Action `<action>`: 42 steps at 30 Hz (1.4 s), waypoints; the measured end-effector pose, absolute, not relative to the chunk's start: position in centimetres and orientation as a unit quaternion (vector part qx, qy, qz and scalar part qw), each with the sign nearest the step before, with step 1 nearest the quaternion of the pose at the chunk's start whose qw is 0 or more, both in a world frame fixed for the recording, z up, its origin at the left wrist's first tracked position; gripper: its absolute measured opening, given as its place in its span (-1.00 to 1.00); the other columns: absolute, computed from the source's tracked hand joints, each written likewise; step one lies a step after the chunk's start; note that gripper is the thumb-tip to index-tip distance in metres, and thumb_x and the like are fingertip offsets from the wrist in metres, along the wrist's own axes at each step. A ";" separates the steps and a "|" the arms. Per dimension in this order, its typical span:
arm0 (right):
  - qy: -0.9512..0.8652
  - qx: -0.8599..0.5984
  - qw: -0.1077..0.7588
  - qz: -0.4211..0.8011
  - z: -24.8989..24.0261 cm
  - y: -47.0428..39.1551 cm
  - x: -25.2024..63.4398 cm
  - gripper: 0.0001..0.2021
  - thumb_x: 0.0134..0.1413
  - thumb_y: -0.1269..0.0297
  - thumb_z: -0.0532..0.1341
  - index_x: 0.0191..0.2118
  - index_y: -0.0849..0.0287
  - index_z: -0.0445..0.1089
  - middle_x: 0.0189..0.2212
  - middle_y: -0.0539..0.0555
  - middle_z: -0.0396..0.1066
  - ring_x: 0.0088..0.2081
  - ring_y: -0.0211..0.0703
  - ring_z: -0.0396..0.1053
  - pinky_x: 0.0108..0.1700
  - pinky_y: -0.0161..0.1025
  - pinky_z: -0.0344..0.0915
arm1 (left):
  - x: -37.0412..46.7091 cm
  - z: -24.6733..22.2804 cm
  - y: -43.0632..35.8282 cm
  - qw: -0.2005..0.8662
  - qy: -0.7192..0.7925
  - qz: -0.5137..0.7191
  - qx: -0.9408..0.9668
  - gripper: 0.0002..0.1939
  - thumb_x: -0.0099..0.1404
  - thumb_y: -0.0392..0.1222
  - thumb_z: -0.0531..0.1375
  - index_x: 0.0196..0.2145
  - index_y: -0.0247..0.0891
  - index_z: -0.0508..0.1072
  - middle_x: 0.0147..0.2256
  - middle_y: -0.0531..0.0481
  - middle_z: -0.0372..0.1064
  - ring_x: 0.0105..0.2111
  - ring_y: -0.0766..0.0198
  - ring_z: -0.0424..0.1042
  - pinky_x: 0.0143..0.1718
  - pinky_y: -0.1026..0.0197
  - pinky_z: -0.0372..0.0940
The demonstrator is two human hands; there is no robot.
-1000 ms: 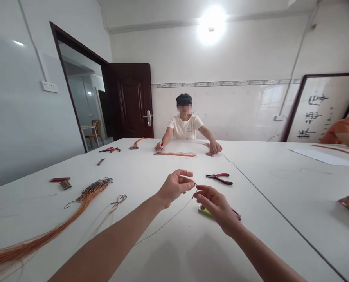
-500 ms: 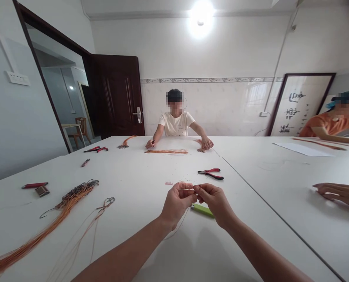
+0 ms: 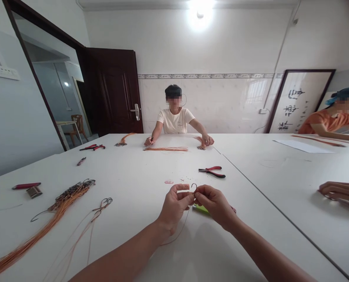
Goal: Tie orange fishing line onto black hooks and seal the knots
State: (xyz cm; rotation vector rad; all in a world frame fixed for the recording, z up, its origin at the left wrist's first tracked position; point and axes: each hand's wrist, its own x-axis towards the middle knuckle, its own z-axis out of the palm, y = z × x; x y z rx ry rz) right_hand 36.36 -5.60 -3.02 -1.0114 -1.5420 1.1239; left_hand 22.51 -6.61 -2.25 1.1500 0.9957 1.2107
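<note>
My left hand [image 3: 176, 203] and my right hand [image 3: 214, 201] meet above the white table [image 3: 127, 219], fingertips pinched together. Between them is a small dark fish hook [image 3: 194, 187], its bend standing up above the fingertips. A thin line [image 3: 182, 231] hangs from the fingers and curves down toward my left forearm. Below my right hand lies a green object [image 3: 201, 210], partly covered. Red-handled pliers [image 3: 212, 171] rest just beyond my hands, and a small red-marked item [image 3: 169, 181] lies beyond my left fingers.
At left are a bundle of hooks with orange lines [image 3: 70, 199], a few loose hooks [image 3: 104, 203], a red tool [image 3: 26, 186] and a spool [image 3: 34, 191]. A person [image 3: 176, 117] sits opposite; another person's hand [image 3: 341, 190] rests at right. More pliers [image 3: 92, 147] lie far left.
The hook's bend now shows above my fingertips, where it was hidden among the fingers before. The hanging line bows out more. The view has shifted slightly.
</note>
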 end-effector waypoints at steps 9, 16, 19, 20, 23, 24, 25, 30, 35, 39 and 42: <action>-0.574 -0.437 0.541 0.432 -2.2 -4.8 38.0 -0.82 -0.04 0.20 0.11 -0.37 0.22 0.26 -0.42 0.07 0.36 -0.43 -0.27 0.30 -0.32 -0.25 0.26 | 22.5 -2.3 -6.7 0.600 0.429 0.511 0.443 -0.62 0.01 -0.15 0.25 -0.20 -0.20 0.26 -0.41 0.05 0.33 -0.43 0.39 0.31 -0.32 0.27 0.16; -0.633 -0.449 0.456 0.435 -2.7 -5.3 37.4 -0.72 -0.06 0.11 0.13 -0.28 0.20 0.32 -0.41 0.06 0.37 -0.36 -0.21 0.31 -0.33 -0.27 0.25 | 22.6 -2.8 -6.5 0.590 0.430 0.500 0.467 -0.62 0.02 -0.11 0.24 -0.20 -0.21 0.26 -0.38 0.00 0.36 -0.38 0.34 0.33 -0.29 0.23 0.16; -0.658 -0.468 0.440 0.392 -3.1 -5.2 37.1 -0.72 -0.05 0.06 0.10 -0.42 0.22 0.33 -0.50 0.04 0.34 -0.41 -0.22 0.29 -0.39 -0.30 0.23 | 22.7 -2.9 -6.6 0.588 0.412 0.510 0.474 -0.61 0.01 -0.12 0.25 -0.20 -0.22 0.26 -0.41 0.00 0.37 -0.38 0.33 0.33 -0.30 0.23 0.15; -0.664 -0.474 0.437 0.380 -3.2 -5.2 37.1 -0.71 -0.04 0.06 0.09 -0.44 0.22 0.33 -0.51 0.04 0.33 -0.42 -0.23 0.28 -0.41 -0.31 0.22 | 22.7 -2.8 -6.7 0.589 0.404 0.514 0.474 -0.61 0.01 -0.14 0.25 -0.20 -0.22 0.26 -0.41 0.00 0.38 -0.39 0.33 0.33 -0.30 0.23 0.14; -0.679 -0.482 0.425 0.355 -3.1 -5.2 37.2 -0.69 0.00 0.06 0.05 -0.43 0.22 0.32 -0.51 0.04 0.32 -0.46 -0.26 0.26 -0.45 -0.33 0.19 | 22.7 -2.6 -6.8 0.587 0.399 0.521 0.474 -0.62 0.00 -0.19 0.25 -0.21 -0.24 0.26 -0.40 0.00 0.38 -0.40 0.33 0.32 -0.32 0.24 0.14; -0.684 -0.481 0.422 0.350 -3.1 -5.2 37.2 -0.69 0.01 0.06 0.04 -0.42 0.22 0.32 -0.51 0.04 0.32 -0.47 -0.27 0.25 -0.47 -0.34 0.18 | 22.7 -2.5 -6.8 0.582 0.403 0.522 0.476 -0.63 0.00 -0.19 0.25 -0.22 -0.24 0.26 -0.41 0.00 0.38 -0.40 0.33 0.32 -0.33 0.24 0.14; -0.690 -0.479 0.419 0.345 -3.0 -5.3 37.2 -0.69 0.02 0.06 0.03 -0.42 0.22 0.31 -0.50 0.04 0.32 -0.48 -0.29 0.24 -0.48 -0.35 0.17 | 22.7 -2.5 -6.8 0.576 0.408 0.522 0.479 -0.64 0.01 -0.19 0.24 -0.23 -0.25 0.26 -0.41 -0.01 0.38 -0.40 0.33 0.32 -0.33 0.24 0.14; -0.727 -0.470 0.396 0.306 -2.6 -5.6 37.3 -0.73 0.05 0.09 0.00 -0.42 0.19 0.26 -0.52 0.00 0.31 -0.51 -0.32 0.20 -0.51 -0.37 0.12 | 22.7 -2.8 -6.6 0.570 0.404 0.524 0.487 -0.64 0.02 -0.17 0.23 -0.22 -0.25 0.25 -0.45 0.00 0.36 -0.44 0.32 0.30 -0.34 0.21 0.15; -0.745 -0.498 0.374 0.238 -2.4 -4.3 39.1 -0.75 0.06 0.13 -0.04 -0.41 0.18 0.24 -0.51 0.00 0.32 -0.42 -0.27 0.29 -0.42 -0.37 0.17 | 22.3 -3.1 -6.2 0.573 0.426 0.531 0.456 -0.61 -0.01 -0.15 0.25 -0.21 -0.25 0.27 -0.40 -0.03 0.35 -0.42 0.33 0.31 -0.32 0.21 0.15; -0.730 -0.602 0.300 0.120 -2.7 -2.6 41.8 -0.71 0.05 0.14 -0.08 -0.44 0.17 0.27 -0.45 0.05 0.33 -0.41 -0.22 0.26 -0.40 -0.32 0.12 | 21.7 -3.5 -5.4 0.577 0.433 0.547 0.424 -0.61 -0.04 -0.14 0.27 -0.22 -0.23 0.30 -0.39 -0.02 0.33 -0.41 0.33 0.32 -0.30 0.21 0.15; -0.723 -0.632 0.259 0.105 -3.4 -1.9 43.2 -0.76 -0.05 0.13 0.02 -0.48 0.19 0.29 -0.39 0.13 0.31 -0.31 -0.09 0.23 -0.38 -0.27 0.08 | 21.3 -3.8 -5.0 0.577 0.436 0.554 0.412 -0.62 -0.05 -0.14 0.27 -0.24 -0.22 0.32 -0.38 -0.02 0.33 -0.41 0.34 0.31 -0.32 0.23 0.15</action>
